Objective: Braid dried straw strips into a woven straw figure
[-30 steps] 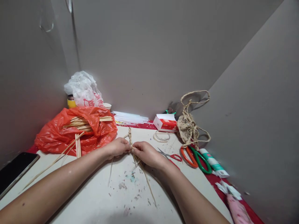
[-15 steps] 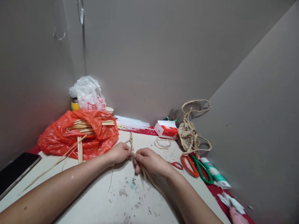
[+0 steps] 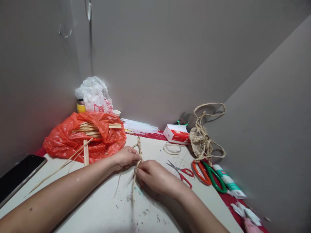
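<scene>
A short plaited straw braid (image 3: 139, 146) rises from between my hands, its finished end pointing away from me over the white table. My left hand (image 3: 128, 157) is closed, pinching the braid at its near end. Just right of it and a little nearer, my right hand (image 3: 153, 176) is closed on a loose straw strand (image 3: 133, 186) that hangs toward me. A thin strand trails below my left hand. Red-handled scissors (image 3: 181, 171) lie partly spread to the right of my right hand. Some of the fingertips are hidden.
On the left are a red plastic bag (image 3: 60, 139) of straw strips and a phone (image 3: 21, 176). White glue sticks (image 3: 139, 125) lie at the back. To the right stand a red-white box (image 3: 177, 134), a braided rope bundle (image 3: 200, 142) and large orange and green handles (image 3: 211, 176).
My right hand has moved nearer and shifted the strand from its right side to its left. The scissors now show more fully. The whole view has shifted slightly.
</scene>
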`<state>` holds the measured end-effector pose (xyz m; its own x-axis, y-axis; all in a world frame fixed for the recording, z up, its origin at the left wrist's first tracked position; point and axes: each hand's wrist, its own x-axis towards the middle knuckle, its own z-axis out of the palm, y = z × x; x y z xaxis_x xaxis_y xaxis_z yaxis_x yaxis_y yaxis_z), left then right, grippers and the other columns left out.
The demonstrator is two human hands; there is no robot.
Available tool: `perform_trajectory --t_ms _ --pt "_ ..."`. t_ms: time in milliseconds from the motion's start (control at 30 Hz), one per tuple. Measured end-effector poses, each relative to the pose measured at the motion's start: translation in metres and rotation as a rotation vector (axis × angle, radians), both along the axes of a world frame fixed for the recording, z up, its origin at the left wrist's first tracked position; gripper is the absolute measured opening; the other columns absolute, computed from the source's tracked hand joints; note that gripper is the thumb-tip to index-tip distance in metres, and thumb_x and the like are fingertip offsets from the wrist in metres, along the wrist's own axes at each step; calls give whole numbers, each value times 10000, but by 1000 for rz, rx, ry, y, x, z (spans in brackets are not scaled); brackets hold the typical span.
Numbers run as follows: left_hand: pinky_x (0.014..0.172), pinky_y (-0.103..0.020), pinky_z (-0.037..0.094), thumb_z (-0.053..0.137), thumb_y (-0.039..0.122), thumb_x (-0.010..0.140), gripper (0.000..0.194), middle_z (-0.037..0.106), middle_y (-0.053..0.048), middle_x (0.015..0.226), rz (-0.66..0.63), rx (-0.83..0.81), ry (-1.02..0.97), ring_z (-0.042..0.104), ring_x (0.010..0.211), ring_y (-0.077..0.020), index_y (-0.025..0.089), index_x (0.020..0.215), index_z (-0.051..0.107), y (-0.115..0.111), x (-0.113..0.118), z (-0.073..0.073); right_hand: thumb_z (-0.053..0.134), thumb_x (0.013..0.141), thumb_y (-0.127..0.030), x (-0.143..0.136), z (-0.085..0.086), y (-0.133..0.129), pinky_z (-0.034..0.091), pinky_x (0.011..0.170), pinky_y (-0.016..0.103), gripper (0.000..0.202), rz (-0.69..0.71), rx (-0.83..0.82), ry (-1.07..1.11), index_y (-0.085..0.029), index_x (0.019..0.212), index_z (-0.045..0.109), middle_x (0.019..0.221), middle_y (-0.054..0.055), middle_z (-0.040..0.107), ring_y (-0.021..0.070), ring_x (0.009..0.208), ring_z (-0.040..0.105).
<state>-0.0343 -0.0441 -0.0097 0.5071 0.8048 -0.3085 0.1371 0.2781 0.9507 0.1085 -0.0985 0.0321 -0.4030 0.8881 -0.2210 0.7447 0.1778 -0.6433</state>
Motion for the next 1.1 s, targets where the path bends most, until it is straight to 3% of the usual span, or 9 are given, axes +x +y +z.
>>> perform_trajectory --t_ms 67,133,233,400,500,600,733,900,1100 --pt "342 -221 96 587 275 636 232 319 100 374 -3 -5 -18 208 306 -29 186 538 397 0 -1 2 420 812 -289 6 11 3 303 444 201 317 -49 -57 108 -148 561 554 534 26 594 85 425 433" --pt "346 -222 97 590 288 643 242 322 98 371 -8 -23 -13 215 304 -30 187 541 396 -1 -2 5 413 825 -343 14 15 10 297 413 203 335 -224 17 196 -143 603 564 582 36 618 73 388 399" --pt "355 -220 102 588 299 659 249 325 97 373 -14 -44 4 220 307 -28 186 545 396 -3 -2 10 462 801 -368 20 5 21 295 387 207 279 -371 81 266 -138 687 570 676 50 637 64 374 390" --pt "364 -222 95 603 358 674 288 304 101 389 -38 -44 -42 204 323 -26 182 553 410 -3 -3 9 444 817 -452 16 -23 27 175 337 191 352 -268 -256 320 -138 690 541 494 -26 473 42 335 278" --pt "367 -222 100 595 370 681 278 317 97 406 -86 -25 -63 206 333 -29 176 566 433 -2 -5 8 476 802 -482 16 -28 29 126 338 174 359 -268 -379 424 -147 682 523 457 -81 322 28 344 211" --pt "377 -218 120 586 363 686 275 318 100 417 -85 22 -28 221 342 -33 184 580 405 -1 -4 6 515 778 -479 20 -30 33 77 327 170 338 -279 -541 567 -173 651 445 459 -98 287 18 330 168" --pt "431 -192 211 563 301 709 193 380 83 480 -32 229 113 300 428 -40 156 620 472 -2 -2 0 565 737 -396 21 -36 34 26 334 161 301 -316 -667 717 -183 625 385 456 -110 253 3 326 117" --pt "542 -181 339 501 161 699 96 504 48 579 -65 413 246 434 567 -70 128 684 590 1 -6 -9 560 703 -365 16 -45 34 37 331 150 276 -415 -611 692 -166 577 416 434 -106 251 -5 316 135" --pt "396 -207 355 426 170 738 111 529 25 477 -125 68 172 411 335 -79 147 680 518 -14 0 7 507 674 -278 6 -37 27 92 302 166 161 -472 -452 597 -149 579 495 379 -93 292 16 278 211"
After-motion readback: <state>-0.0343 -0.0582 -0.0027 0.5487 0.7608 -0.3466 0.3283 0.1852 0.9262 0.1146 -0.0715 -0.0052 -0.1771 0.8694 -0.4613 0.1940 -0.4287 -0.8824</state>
